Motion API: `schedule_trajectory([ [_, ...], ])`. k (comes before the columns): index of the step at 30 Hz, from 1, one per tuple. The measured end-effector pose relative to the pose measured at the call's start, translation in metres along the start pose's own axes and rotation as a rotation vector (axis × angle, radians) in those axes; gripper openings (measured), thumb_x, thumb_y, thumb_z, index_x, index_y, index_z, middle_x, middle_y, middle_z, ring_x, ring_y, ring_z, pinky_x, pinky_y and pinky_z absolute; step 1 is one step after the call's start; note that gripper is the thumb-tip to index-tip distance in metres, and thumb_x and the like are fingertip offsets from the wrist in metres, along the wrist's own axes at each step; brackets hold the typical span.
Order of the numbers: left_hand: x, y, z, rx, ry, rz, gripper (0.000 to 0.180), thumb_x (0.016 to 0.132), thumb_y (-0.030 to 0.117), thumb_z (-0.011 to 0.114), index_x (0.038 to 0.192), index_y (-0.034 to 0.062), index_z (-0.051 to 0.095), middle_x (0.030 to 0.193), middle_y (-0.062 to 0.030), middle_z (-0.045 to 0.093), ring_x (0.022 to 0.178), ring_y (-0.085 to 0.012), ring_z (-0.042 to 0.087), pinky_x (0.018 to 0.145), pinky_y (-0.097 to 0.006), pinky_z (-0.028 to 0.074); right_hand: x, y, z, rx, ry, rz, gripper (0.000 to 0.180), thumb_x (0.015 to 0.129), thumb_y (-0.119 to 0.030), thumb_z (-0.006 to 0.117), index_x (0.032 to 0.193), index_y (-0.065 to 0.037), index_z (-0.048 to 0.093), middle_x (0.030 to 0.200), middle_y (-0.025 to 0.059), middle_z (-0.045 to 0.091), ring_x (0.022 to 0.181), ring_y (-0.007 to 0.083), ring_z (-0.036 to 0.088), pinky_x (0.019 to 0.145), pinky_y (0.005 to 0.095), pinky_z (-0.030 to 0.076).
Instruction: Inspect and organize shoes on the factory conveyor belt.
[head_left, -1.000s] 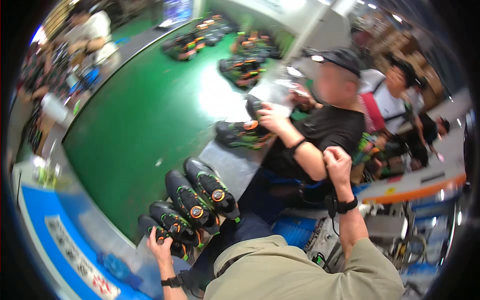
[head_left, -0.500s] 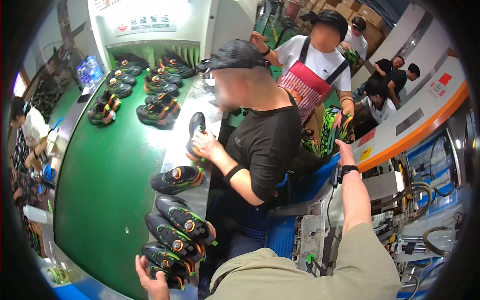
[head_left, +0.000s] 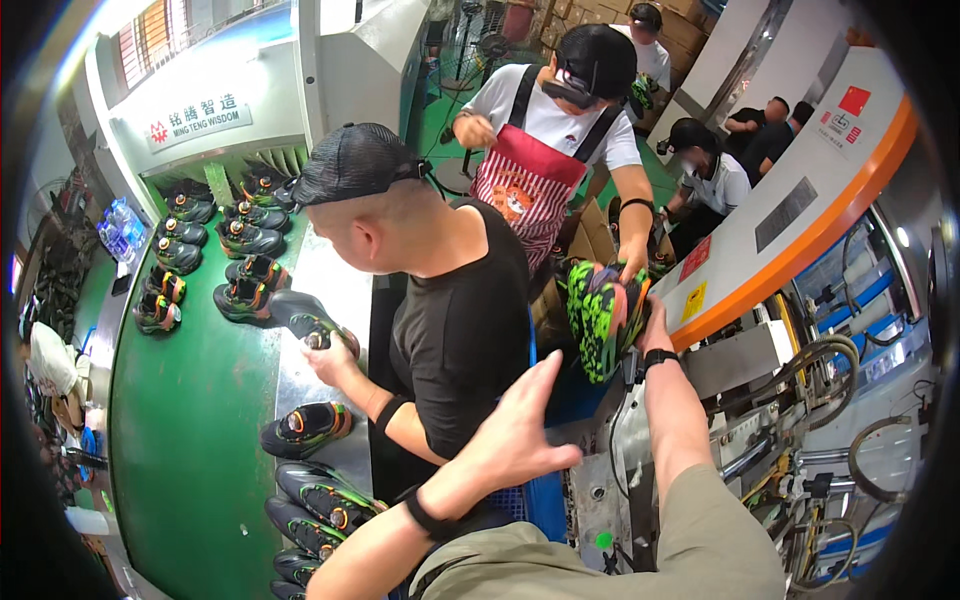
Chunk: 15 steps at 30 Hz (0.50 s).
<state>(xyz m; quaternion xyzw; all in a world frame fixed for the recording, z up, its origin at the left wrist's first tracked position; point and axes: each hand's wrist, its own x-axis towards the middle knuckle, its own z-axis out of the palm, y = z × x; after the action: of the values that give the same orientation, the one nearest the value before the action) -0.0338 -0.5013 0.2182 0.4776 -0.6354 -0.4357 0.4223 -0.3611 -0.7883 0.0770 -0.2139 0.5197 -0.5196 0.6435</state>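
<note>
Shoes (head_left: 598, 322) curved, mottled green-and-black.

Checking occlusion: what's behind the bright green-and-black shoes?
Part of a cardboard box shows above the bright green-and-black shoes; the right hand is at their right edge. Whatever lies directly behind them is covered.

I'm looking in on a shoe factory floor: ahead and left of the left hand (head_left: 515, 432), sneakers (head_left: 250, 240) line a long green desk (head_left: 190, 430); machinery (head_left: 742, 358) crowds right of the right hand (head_left: 655, 325); beyond, co-workers (head_left: 525, 205), cartons (head_left: 692, 24).
</note>
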Motion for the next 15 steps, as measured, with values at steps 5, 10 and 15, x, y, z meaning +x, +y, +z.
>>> schedule_trajectory([
  [5,0.101,-0.069,0.074,-0.145,0.172,-0.077,0.129,0.059,0.03,0.084,0.158,-0.0011,0.005,0.156,-0.0358,0.019,0.149,-0.0449,0.018,0.122,-0.044,0.021,-0.018,0.007,-0.012,-0.084,-0.091,0.137,0.044,0.081,-0.041,0.061,0.107,-0.008,0.071,0.105,0.0104,0.074,0.093,0.0307,0.07,0.089,0.0477,0.056],
  [10,0.142,-0.139,0.095,-0.338,0.197,-0.123,0.135,0.057,0.029,0.085,0.157,-0.0014,-0.001,0.159,-0.029,0.015,0.151,-0.0406,0.015,0.123,-0.041,0.018,-0.046,0.03,0.02,0.013,-0.265,0.206,0.05,0.087,-0.04,0.055,0.123,-0.007,0.065,0.122,0.0109,0.069,0.11,0.0308,0.065,0.101,0.0465,0.049],
  [15,0.161,-0.156,0.088,-0.283,0.17,-0.04,0.142,0.054,0.026,0.089,0.157,0.0013,-0.004,0.155,-0.0283,0.021,0.147,-0.0422,0.022,0.122,-0.045,0.022,-0.033,0.034,0.001,-0.017,-0.446,0.195,0.048,0.082,-0.021,0.064,0.128,-0.006,0.061,0.122,0.0084,0.067,0.11,0.0265,0.065,0.099,0.0426,0.051],
])
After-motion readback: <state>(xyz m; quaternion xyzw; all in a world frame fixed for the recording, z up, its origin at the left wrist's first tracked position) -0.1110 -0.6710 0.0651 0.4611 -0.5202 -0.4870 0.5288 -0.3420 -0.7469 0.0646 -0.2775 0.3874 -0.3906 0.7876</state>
